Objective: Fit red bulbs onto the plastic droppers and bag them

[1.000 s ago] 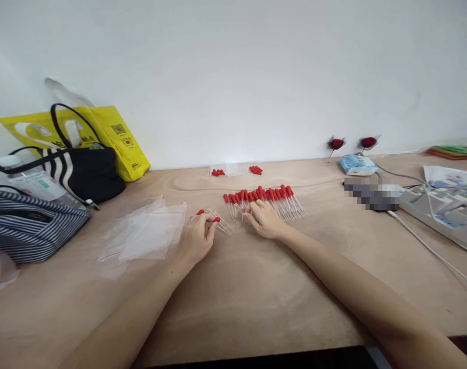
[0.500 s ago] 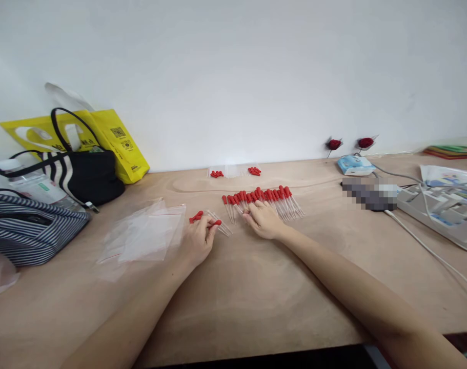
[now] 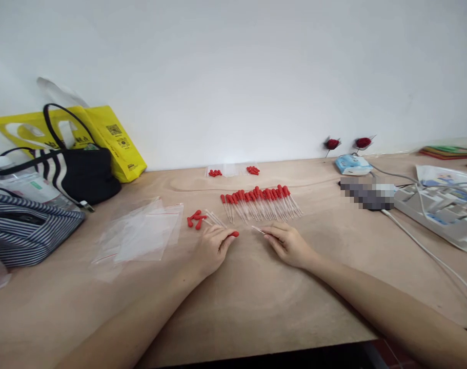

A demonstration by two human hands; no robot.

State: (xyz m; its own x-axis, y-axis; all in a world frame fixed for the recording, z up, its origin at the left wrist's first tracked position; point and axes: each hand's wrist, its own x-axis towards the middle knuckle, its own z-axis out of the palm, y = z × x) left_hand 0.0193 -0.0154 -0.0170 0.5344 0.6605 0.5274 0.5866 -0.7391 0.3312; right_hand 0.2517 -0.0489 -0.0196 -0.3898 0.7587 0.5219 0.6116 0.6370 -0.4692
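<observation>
My left hand (image 3: 215, 248) pinches a red rubber bulb (image 3: 235, 234) that points toward the right. Between the fingers of my right hand (image 3: 289, 244) is a thin clear glass tube (image 3: 258, 229), its end aimed at the left hand. The bulb and tube are apart. Just beyond the left hand lie several loose red bulbs (image 3: 198, 215) and a few bare glass tubes (image 3: 215, 218). Behind both hands, a row of glass droppers (image 3: 264, 202) with red bulbs fitted lies side by side on the wooden table (image 3: 256, 307).
Clear zip bags (image 3: 144, 233) overlap on the left. Two small bags with red bulbs (image 3: 215, 173) lie by the wall. A striped pouch (image 3: 29, 225), black bag (image 3: 83, 174) and yellow bag (image 3: 121, 143) stand far left. Right are a tissue pack (image 3: 353, 164), power strip (image 3: 441, 210) and cables.
My right hand has left the dropper row and come nearer, now with a glass tube. My left hand has moved right and nearer with a red bulb, away from the loose bulbs.
</observation>
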